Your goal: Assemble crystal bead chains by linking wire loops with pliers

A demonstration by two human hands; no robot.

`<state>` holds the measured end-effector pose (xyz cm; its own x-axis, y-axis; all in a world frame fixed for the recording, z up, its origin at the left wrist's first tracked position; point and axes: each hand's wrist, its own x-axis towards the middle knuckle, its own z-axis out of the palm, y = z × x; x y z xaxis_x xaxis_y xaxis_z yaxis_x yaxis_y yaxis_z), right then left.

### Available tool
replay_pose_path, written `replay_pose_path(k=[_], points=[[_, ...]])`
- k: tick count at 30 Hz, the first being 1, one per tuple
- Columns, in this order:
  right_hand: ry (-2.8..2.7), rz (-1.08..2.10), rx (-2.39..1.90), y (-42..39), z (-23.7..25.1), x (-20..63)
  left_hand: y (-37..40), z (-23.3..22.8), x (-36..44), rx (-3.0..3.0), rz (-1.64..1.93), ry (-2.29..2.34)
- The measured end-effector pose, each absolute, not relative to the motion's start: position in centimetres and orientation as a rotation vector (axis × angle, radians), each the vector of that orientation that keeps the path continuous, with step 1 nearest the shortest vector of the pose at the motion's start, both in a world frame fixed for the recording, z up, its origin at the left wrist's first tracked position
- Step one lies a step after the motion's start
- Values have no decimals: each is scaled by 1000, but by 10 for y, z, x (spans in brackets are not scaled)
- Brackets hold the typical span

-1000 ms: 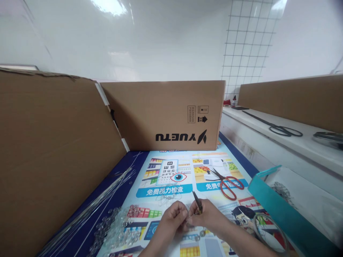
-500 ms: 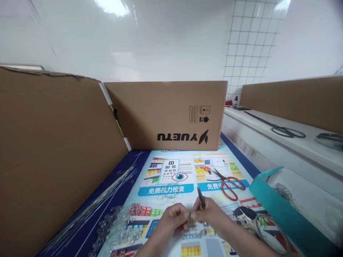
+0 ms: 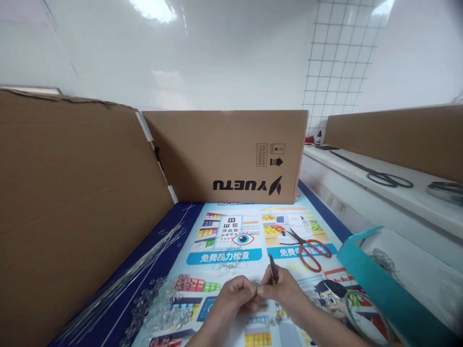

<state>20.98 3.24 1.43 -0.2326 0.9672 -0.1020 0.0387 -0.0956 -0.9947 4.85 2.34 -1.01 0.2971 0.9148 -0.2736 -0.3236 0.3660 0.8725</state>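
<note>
My left hand (image 3: 237, 295) is closed in a pinch on something small between thumb and forefinger, too fine to make out. My right hand (image 3: 284, 287) meets it fingertip to fingertip and grips pliers (image 3: 274, 270), whose dark tapered jaws point up and away from me. Below the hands hang or lie several clear beads (image 3: 274, 319), apparently on a thin wire; the link to my fingers is hidden. Just beyond the hands lies a tangle of thin wire with clear beads (image 3: 229, 262). Red-handled scissors (image 3: 307, 250) lie partly spread to the right.
Loose clear and dark beads (image 3: 155, 303) are heaped at the left, beside a bundle of long wires (image 3: 126, 279). A teal box (image 3: 394, 284) with coiled wire and a ring-shaped coil (image 3: 365, 313) are at the right. Cardboard panels (image 3: 224, 154) stand behind and left.
My right hand and the pliers have shifted very slightly right and down. The beads below have moved a little. Both hands keep their pinch together.
</note>
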Motion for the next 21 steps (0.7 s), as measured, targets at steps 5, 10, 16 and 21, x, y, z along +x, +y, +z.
replay_pose_path(k=[5,10,16,21], points=[[-1368,1430,-1195,32,16,210,25,-9,48,825,965,874],[-1412,1397,-1217,33,18,210,26,-11,47,842,964,871],[-1481,1333,-1246,34,13,209,24,-11,47,828,983,862],[-1537,1281,-1268,33,11,207,22,-3,47,841,1009,831]])
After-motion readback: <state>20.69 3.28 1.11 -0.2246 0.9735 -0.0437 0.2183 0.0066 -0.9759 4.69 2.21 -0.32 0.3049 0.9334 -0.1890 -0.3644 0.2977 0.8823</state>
